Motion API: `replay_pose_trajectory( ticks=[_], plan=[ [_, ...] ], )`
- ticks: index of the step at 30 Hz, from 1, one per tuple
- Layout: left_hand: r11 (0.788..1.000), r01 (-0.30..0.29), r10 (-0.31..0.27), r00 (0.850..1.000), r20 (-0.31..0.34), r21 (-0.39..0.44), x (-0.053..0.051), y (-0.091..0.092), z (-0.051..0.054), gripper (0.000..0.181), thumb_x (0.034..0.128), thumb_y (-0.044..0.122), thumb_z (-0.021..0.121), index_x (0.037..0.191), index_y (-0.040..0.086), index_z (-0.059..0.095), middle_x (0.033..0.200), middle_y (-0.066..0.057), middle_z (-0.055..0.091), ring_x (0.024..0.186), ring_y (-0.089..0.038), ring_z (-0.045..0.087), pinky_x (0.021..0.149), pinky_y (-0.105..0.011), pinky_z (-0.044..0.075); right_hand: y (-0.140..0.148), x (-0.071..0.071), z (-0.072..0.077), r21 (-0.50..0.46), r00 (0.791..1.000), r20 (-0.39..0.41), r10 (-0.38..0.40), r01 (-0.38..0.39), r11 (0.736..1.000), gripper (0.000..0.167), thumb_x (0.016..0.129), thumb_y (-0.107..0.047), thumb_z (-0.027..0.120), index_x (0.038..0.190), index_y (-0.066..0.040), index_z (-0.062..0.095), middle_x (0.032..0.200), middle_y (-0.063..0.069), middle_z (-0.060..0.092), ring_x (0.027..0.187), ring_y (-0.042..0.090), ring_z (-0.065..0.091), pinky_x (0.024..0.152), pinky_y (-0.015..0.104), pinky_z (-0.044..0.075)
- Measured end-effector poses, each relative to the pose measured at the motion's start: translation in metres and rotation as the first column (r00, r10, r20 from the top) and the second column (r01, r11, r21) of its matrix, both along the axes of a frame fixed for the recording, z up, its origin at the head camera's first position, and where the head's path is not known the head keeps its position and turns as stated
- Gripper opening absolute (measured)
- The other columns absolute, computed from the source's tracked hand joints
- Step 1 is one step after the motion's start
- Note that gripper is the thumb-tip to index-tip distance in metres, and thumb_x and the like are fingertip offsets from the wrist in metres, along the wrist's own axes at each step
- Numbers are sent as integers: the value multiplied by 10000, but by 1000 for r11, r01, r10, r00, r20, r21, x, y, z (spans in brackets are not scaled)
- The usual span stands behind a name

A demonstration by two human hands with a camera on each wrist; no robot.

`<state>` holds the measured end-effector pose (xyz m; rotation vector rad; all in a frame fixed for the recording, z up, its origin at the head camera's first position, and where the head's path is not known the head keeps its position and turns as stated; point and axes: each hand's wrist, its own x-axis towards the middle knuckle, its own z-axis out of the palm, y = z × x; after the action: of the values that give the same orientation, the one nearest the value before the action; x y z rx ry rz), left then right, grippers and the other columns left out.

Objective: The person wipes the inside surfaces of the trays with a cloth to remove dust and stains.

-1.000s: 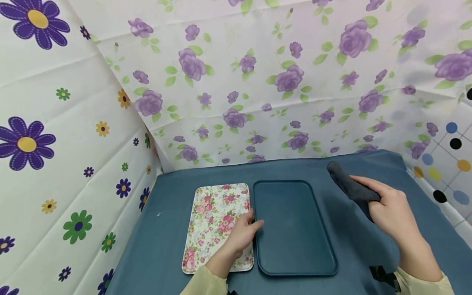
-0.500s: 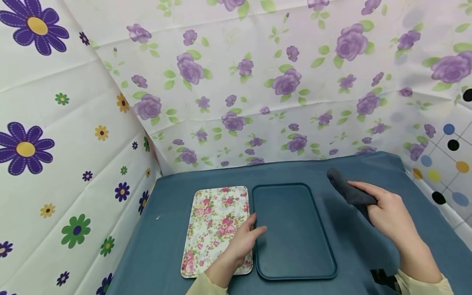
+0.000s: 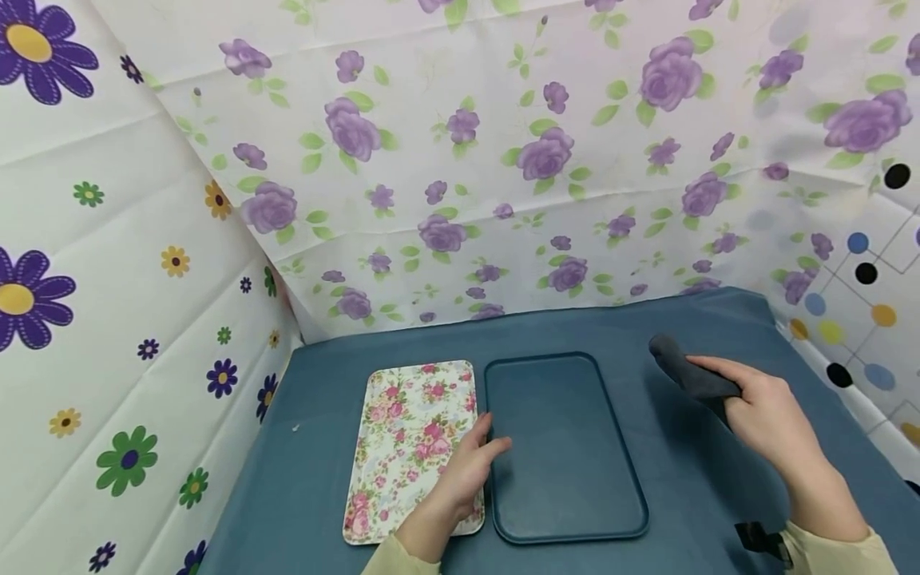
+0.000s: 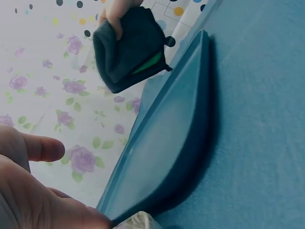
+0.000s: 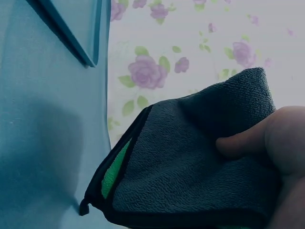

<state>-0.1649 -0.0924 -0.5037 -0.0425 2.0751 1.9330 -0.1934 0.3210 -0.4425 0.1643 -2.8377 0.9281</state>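
My right hand (image 3: 772,419) grips a folded dark grey cloth (image 3: 693,375) with a green inner side, held above the table to the right of a blue tray (image 3: 568,447). In the right wrist view the thumb presses on the cloth (image 5: 190,157), and a small loop shows at its corner. My left hand (image 3: 463,471) is over the gap between the blue tray and a floral tray (image 3: 402,447), partly hiding the floral one. Its fingers are extended and apart at the blue tray's left rim; whether they touch it I cannot tell.
A blue cloth covers the table (image 3: 316,463). White sheets with purple roses (image 3: 546,156) at the back and daisies (image 3: 129,459) on the left form walls. A dotted sheet (image 3: 855,319) hangs on the right.
The cloth in my right hand has moved slightly down and to the right. My left hand has shifted a little right along the tray's rim. The head view has also shifted slightly.
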Motion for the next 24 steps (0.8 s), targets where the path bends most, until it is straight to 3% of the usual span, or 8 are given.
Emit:
replay_pose_trajectory(
  ticks=[4,11,16,19,21,23,24],
  plan=[
    [1000,3,-2,999,-33,19,1,-4,1,737,1096,214,589,1681,-46,223,1760,-250,119,1608,-478,102,1256,-669,162,-4,-1,-3,-2,1000,-9,2,-2,1000,655,950,122,455,1525,-143,622,1453,370,557,1143,522,575,710,520,389],
    [999,-18,18,1000,12,38,-1,0,-2,754,1078,220,618,1673,-54,245,1758,-258,116,1611,-475,92,1267,-652,142,-4,-1,-2,14,1000,-14,16,-16,1000,656,952,130,461,1520,-153,628,1455,362,562,1167,542,572,713,523,394],
    [999,-10,10,1000,5,44,1,-4,2,779,1075,246,626,1683,-35,229,1764,-242,112,1615,-467,77,1266,-662,126,-3,-2,-4,58,991,-118,60,-54,997,767,874,196,433,1512,-175,641,1511,270,566,1238,564,557,655,463,389],
    [999,4,-2,999,-45,36,3,-14,7,777,1089,251,613,1689,-30,206,1765,-235,115,1615,-459,82,1270,-650,133,2,-4,-10,147,977,-175,121,-95,985,821,838,219,426,1523,-184,632,1560,230,535,807,363,646,531,340,324],
    [1000,4,-3,996,-84,17,4,-23,10,760,1101,250,601,1692,-21,208,1764,-228,130,1613,-454,99,1272,-642,138,6,-7,-17,217,969,-173,174,-135,967,812,851,218,444,1533,-184,622,1580,226,513,563,184,467,476,285,256],
    [1000,-6,5,994,-110,-11,5,-34,13,743,1111,250,589,1695,-12,211,1760,-233,142,1609,-459,117,1264,-658,145,12,-11,-27,269,966,-120,228,-189,944,802,862,216,466,1542,-183,611,1600,229,487,485,113,291,464,268,237],
    [1000,-16,13,993,-119,-25,5,-40,14,737,1115,253,585,1696,-7,214,1755,-241,152,1603,-467,137,1249,-685,165,15,-12,-32,294,962,-90,258,-221,930,799,858,221,488,1536,-182,618,1597,236,487,501,121,392,482,271,255]
  ],
)
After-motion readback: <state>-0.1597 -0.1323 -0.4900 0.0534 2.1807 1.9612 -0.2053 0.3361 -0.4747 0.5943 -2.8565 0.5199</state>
